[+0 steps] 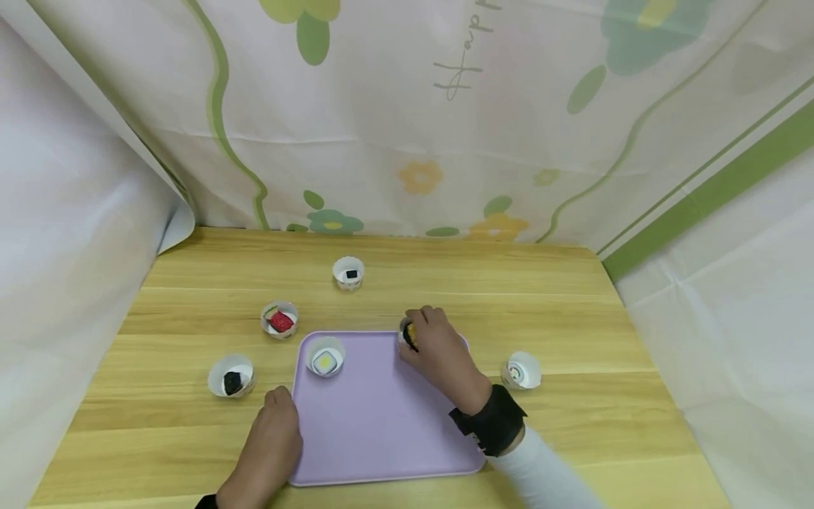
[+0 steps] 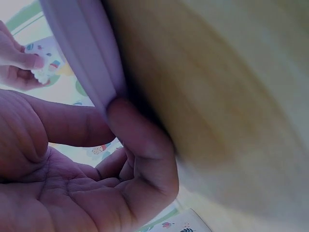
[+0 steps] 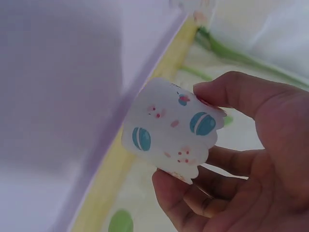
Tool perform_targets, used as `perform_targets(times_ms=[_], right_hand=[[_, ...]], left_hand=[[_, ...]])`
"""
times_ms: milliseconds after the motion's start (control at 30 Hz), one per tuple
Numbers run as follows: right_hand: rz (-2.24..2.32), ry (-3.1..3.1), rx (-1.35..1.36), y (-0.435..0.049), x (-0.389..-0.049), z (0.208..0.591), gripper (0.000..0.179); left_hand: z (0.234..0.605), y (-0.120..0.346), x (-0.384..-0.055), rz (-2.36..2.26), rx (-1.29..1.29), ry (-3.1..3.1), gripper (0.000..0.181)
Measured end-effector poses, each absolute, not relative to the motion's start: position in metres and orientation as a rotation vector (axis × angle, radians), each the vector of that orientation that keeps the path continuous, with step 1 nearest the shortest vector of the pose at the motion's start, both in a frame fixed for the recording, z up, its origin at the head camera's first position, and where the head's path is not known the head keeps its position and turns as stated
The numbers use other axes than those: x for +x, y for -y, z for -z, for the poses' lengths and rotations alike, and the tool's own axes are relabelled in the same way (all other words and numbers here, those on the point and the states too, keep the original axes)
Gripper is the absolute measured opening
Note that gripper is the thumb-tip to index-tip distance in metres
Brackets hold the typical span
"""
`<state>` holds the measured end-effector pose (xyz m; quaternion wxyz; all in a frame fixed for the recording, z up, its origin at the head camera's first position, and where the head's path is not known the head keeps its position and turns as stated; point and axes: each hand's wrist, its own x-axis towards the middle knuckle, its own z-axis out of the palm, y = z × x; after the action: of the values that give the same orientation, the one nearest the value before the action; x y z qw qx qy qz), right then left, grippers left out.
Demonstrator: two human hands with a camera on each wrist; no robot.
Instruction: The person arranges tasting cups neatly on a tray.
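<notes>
In the head view, my left hand [image 1: 272, 440] is at the left edge of a purple tray [image 1: 375, 424]. The left wrist view shows its thumb and index finger pinching the tray's rim [image 2: 89, 53]. My right hand [image 1: 445, 360] is over the tray's far right part and grips a paper cupcake cup. A dark and yellow piece [image 1: 412, 336] shows inside that cup. The right wrist view shows the cup's side [image 3: 169, 130], white with a scalloped rim and printed pictures, held between thumb and fingers. Another paper cup [image 1: 312, 348] with a whitish-yellow square piece stands in the tray's far left corner.
On the wooden table [image 1: 566, 438], left of the tray, stand a cup [image 1: 219, 371] with a black piece and a cup [image 1: 267, 331] with a red piece. Behind the tray is a cup [image 1: 348, 284] with a black square. Another cup [image 1: 533, 373] stands on the right.
</notes>
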<state>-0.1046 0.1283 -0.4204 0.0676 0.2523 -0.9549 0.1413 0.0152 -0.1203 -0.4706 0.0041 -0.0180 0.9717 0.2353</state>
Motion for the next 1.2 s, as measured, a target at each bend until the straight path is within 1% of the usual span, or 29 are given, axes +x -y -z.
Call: perform_targets(times_ms=[367, 700, 833, 1200], right_hand=[[-0.377, 2.844, 0.949, -0.087, -0.090, 0.433, 0.041], [-0.327, 2.810, 0.982, -0.074, -0.083, 0.448, 0.033], [-0.314, 2.804, 0.983, -0.074, -0.083, 0.448, 0.033], [-0.319, 2.839, 0.937, -0.077, -0.084, 0.450, 0.041]], left_hand=[[0.473, 0.118, 0.016, -0.719, -0.049, -3.121, 0.016], [0.475, 0.119, 0.017, -0.708, -0.015, -3.138, 0.017], [0.476, 0.119, 0.017, -0.702, 0.003, -3.167, 0.018], [0.476, 0.120, 0.015, -0.733, -0.036, -3.142, 0.015]])
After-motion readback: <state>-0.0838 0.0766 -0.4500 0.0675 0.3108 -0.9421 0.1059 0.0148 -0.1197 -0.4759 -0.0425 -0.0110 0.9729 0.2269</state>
